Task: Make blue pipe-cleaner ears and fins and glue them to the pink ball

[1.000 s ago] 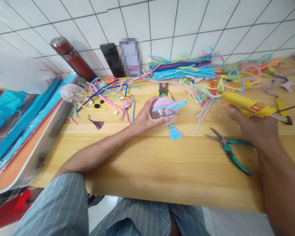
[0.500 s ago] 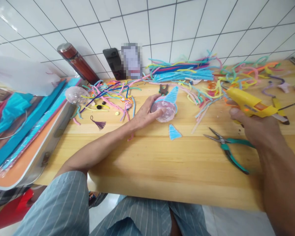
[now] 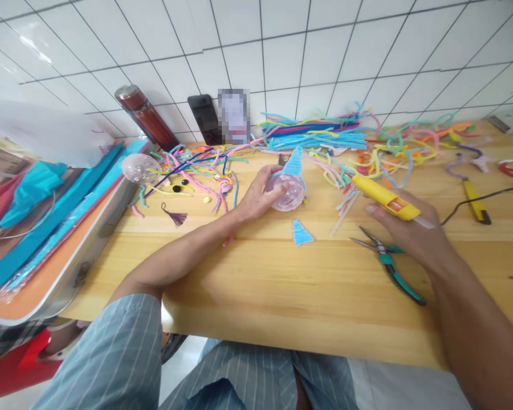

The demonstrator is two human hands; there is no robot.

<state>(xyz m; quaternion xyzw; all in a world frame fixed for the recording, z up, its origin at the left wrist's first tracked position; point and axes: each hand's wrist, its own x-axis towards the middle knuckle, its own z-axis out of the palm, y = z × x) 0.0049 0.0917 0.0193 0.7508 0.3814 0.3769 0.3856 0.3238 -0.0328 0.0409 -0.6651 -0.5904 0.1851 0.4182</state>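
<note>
My left hand [image 3: 260,196] is closed around a clear, pinkish half-ball shell [image 3: 291,196], its thumb over the rim. A light-blue fuzzy pointed piece [image 3: 294,162] sticks up from the shell's far edge. Nearer me on the wood lies a second light-blue triangular piece [image 3: 301,233]. My right hand [image 3: 406,225] grips a yellow hot glue gun [image 3: 385,196], its nozzle pointing left toward the shell but apart from it. A clear glue stick [image 3: 424,223] pokes out of the gun's back. Green-handled needle-nose pliers [image 3: 387,262] lie below that hand, partly covered by it.
Bundled pipe cleaners [image 3: 316,136] lie along the tiled wall, with loose ones on both sides. A thermos [image 3: 147,117] and a phone [image 3: 205,119] stand behind. At left are another clear ball [image 3: 140,168], a purple tassel [image 3: 175,216] and a tray [image 3: 55,285]. A yellow cutter [image 3: 475,200] lies right.
My right hand has brought the glue gun leftward, closer to the shell, and tilted it. The left hand still holds the shell, and the view has shifted slightly.
</note>
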